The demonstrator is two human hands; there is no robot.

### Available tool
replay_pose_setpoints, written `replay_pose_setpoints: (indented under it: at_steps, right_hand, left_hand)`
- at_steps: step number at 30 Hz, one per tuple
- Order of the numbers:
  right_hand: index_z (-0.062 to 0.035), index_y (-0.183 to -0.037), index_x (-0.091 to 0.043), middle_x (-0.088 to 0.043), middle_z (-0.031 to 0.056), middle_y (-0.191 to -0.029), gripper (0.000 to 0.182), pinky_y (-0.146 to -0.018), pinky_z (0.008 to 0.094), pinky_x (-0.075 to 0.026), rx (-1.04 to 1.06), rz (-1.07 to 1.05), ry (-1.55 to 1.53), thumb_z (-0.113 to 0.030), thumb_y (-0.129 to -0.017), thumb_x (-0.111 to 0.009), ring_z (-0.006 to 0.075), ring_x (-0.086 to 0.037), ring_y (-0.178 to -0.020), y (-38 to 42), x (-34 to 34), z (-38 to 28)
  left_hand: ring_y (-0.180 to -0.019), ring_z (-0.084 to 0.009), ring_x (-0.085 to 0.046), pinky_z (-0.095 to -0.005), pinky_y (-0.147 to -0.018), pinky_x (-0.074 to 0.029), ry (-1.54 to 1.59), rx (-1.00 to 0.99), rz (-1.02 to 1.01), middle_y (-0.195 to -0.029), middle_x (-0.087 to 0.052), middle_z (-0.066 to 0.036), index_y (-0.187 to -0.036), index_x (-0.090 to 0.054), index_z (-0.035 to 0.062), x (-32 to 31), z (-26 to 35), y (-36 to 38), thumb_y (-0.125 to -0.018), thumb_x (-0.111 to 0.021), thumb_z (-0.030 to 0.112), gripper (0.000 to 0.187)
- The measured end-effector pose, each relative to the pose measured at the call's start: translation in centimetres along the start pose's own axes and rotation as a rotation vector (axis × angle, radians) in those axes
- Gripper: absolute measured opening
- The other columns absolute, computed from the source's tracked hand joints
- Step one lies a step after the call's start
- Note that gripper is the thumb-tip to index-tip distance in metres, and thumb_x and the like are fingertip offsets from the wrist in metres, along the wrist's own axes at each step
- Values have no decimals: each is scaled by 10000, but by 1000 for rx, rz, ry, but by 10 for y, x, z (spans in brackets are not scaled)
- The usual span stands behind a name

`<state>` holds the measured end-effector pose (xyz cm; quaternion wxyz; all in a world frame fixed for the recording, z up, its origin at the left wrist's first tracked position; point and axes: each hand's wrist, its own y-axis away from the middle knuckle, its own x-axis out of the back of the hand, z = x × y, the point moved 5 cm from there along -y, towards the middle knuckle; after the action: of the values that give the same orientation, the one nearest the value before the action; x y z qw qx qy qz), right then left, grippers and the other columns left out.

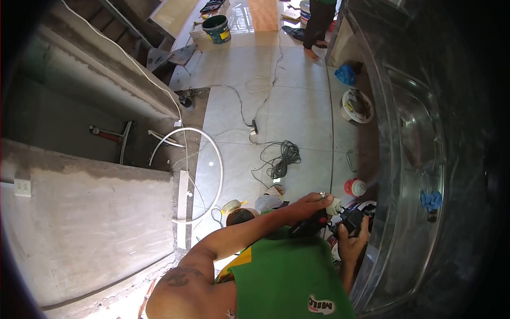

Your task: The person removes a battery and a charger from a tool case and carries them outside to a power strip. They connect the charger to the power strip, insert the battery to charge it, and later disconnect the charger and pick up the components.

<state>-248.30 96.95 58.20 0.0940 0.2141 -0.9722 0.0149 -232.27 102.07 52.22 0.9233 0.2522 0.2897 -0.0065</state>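
Observation:
Low in front of my green shirt, my left hand [311, 206] is closed on a white socket [334, 207]. My right hand [355, 242] grips a black power adapter [352, 219] from below, its prongs pointing at the socket and very close to it. Under my left wrist sits a black and red tool [311, 224], partly covered by the arm. A red container with a white lid [356, 187] stands on the floor just beyond my hands.
A metal sink counter [390, 175] runs along my right, with a blue cloth [431, 200] on it. On the tiles lie a coiled cable [285, 158] and a white hose loop [221, 165]. A white bucket [348, 109] stands ahead; another person's legs [320, 26] show farther off.

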Motion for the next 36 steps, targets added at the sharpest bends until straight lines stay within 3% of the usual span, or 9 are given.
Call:
replay_pose_setpoints:
  at_steps: [4, 7, 9, 18, 22, 24, 29, 31, 36]
  right_hand:
    - [-10, -1097, -500, -576, 29, -883, 423, -682, 241, -470, -11, 49, 110, -237, -830, -736, 94, -554, -752, 8, 5, 9]
    - [-2, -1110, -503, -579, 27, -861, 446, -650, 246, -475, 124, 45, 41, -234, -819, -749, 102, -559, -708, 10, 3, 2]
    - [1, -1109, -513, -583, 32, -869, 456, -641, 251, -477, -5, 9, 8, -230, -802, -759, 112, -565, -706, 13, 2, 5]
    - [10, -1111, -506, -600, 62, -932, 445, -706, 277, -493, -30, 34, -29, -197, -792, -735, 132, -581, -787, 20, 9, 16]
    - [4, -1102, -506, -584, 51, -894, 447, -700, 282, -492, 70, 40, 44, -219, -792, -739, 131, -574, -771, 20, 11, 10]
    - [-3, -1103, -511, -592, 52, -904, 460, -702, 287, -495, 11, 39, 20, -230, -783, -751, 130, -581, -779, 21, 12, 10]
    - [-19, -1109, -525, -623, 76, -943, 486, -711, 315, -509, 0, 39, -2, -238, -756, -777, 156, -614, -791, 18, 19, 30]
    - [-22, -1113, -537, -648, 101, -947, 483, -726, 336, -513, 173, -56, 147, -227, -749, -778, 186, -639, -805, 18, 19, 23]
    - [-14, -1108, -544, -656, 134, -902, 492, -740, 346, -510, 8, -82, 182, -268, -757, -777, 225, -655, -815, 17, 23, -3]
  left_hand:
    - [-946, -106, -548, -263, -855, -436, -52, -43, -77, -1030, -617, -24, -1132, -620, 61, 4, -7, -2, -986, -473, 504, 489]
    - [-987, -123, -561, -276, -904, -434, -105, -72, -97, -1077, -619, -37, -1202, -594, 48, 1, -3, 0, -978, -481, 515, 530]
    - [-991, -125, -561, -281, -908, -433, -82, -67, -109, -1078, -619, -38, -1216, -585, 47, -1, -5, -1, -977, -481, 520, 540]
    - [-1167, -173, -475, -299, -999, -375, -232, 43, -140, -1244, -529, -94, -1280, -539, 17, -8, -8, -3, -965, -485, 545, 617]
    - [-1168, -172, -476, -301, -1006, -369, -270, 101, -128, -1243, -531, -91, -1295, -539, 23, -14, -6, -1, -968, -476, 545, 619]
    - [-859, -76, -509, -245, -795, -432, -237, -56, -149, -901, -566, 11, -1037, -598, 76, -21, 1, -2, -993, -478, 480, 424]
    - [-958, -99, -518, -274, -877, -423, -364, -110, -84, -981, -598, -7, -1121, -606, 52, -18, 3, -2, -1006, -475, 433, 418]
    - [-990, -107, -518, -283, -901, -416, -338, -112, -158, -1005, -605, -13, -1146, -605, 44, -24, -1, -5, -1010, -473, 419, 420]
    - [-958, -108, -563, -262, -861, -465, -205, -2, -232, -1038, -615, -40, -1213, -569, 28, -22, -12, -10, -1016, -483, 356, 392]
